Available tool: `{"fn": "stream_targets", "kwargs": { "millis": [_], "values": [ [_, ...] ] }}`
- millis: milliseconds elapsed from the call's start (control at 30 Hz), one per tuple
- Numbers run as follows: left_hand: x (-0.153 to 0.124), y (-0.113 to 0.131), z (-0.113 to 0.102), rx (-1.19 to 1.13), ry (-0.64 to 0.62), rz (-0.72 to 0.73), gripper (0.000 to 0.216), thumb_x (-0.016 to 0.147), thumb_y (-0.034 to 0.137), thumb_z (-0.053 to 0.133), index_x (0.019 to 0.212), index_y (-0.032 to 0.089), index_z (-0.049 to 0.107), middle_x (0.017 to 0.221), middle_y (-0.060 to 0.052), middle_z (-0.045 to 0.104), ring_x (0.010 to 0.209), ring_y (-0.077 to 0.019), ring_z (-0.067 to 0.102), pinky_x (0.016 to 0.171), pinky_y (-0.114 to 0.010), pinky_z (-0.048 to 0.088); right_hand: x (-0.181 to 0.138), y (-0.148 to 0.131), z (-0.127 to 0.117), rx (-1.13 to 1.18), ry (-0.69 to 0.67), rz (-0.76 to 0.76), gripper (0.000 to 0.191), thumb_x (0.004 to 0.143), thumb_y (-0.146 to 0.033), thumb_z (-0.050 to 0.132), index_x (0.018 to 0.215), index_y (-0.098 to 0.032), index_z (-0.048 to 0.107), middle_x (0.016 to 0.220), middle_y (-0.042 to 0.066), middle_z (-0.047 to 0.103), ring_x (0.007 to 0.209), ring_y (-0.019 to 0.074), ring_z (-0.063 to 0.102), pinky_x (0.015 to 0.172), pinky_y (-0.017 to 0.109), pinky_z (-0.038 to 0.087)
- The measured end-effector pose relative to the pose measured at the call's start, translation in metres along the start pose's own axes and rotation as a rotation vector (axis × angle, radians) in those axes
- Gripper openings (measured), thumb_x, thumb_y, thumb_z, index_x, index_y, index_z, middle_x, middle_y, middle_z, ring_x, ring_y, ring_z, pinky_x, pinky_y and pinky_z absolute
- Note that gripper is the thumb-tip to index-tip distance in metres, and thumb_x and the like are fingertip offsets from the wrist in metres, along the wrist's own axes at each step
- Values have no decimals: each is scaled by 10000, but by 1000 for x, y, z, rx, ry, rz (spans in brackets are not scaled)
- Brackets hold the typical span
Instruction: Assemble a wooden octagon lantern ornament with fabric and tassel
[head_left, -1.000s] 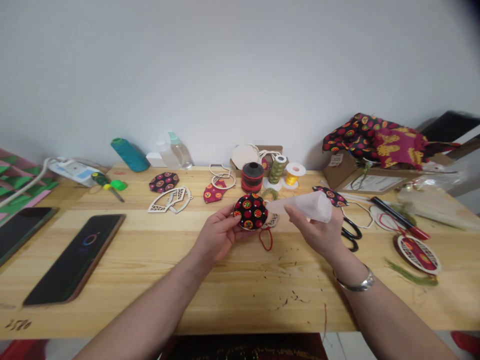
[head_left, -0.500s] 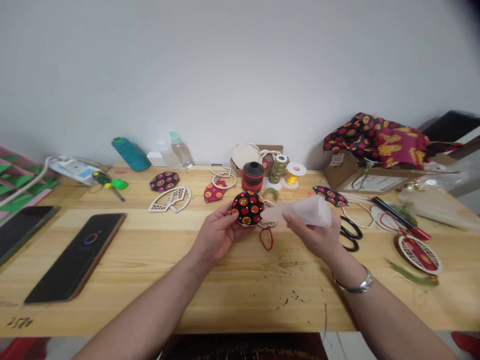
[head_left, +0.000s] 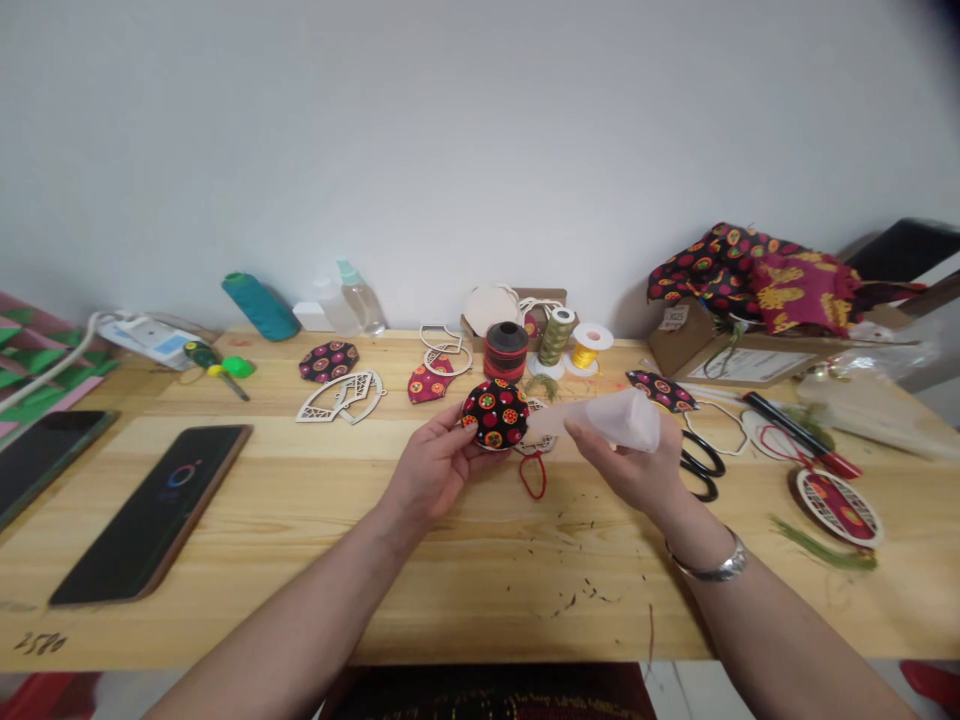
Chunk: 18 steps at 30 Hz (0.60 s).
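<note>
My left hand grips a round, fabric-covered disc, black with red and orange circles, thumb on its face and fingers behind. In my right hand is a translucent white squeeze bottle, tilted so that its pale nozzle points left and meets the disc's right edge; whether it touches I cannot tell. Partly hidden behind the nozzle lies a white cut-out piece with a red cord loop below it. Black-handled scissors lie just right of my right hand, partly covered by it.
Thread spools, one of them red and black, stand at the back. White lattice pieces and patterned fabric pieces lie to the left, near a phone. At right are a cardboard box with cloth and a tasselled oval ornament.
The bottle's nozzle has shifted very slightly along the disc's right edge. Both hands otherwise keep the same hold and place.
</note>
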<state>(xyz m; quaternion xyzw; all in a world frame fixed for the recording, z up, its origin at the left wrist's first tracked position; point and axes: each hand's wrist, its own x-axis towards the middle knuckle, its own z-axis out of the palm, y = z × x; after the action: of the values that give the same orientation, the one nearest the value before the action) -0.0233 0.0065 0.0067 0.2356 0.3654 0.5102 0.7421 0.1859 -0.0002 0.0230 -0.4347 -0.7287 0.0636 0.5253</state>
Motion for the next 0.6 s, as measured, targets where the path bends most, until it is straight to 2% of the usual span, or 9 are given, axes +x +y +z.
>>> {"fn": "stream_targets", "kwargs": {
  "millis": [100,233,467,600],
  "values": [
    [0,0,0,2,-3,-6,304,773,69,573,1068,111,635,919,-128,734,810,-248,705,782,-419,554,0,-1,0,51,21,44,253,739,-216,690,567,-193,505,459,-36,526,394,87,468,379,221,396],
    [-1,-1,1,0,-7,-15,314,766,63,578,1071,117,629,916,-118,735,785,-235,706,757,-397,559,-4,-7,1,79,-23,111,182,736,-241,690,619,-186,562,502,-12,579,419,107,508,410,247,446],
    [-1,-3,3,2,5,-16,312,764,62,587,1070,106,627,900,-109,734,734,-189,693,689,-322,560,-12,-19,10,209,-153,61,119,722,-214,707,716,-190,590,571,-26,589,427,78,486,392,205,417],
    [-2,-4,4,-11,-2,-13,309,757,63,592,1056,126,640,861,-81,733,723,-165,685,664,-277,549,-13,-20,13,197,-151,53,154,713,-237,709,817,-192,604,655,0,629,472,91,518,412,216,428]
  ]
}}
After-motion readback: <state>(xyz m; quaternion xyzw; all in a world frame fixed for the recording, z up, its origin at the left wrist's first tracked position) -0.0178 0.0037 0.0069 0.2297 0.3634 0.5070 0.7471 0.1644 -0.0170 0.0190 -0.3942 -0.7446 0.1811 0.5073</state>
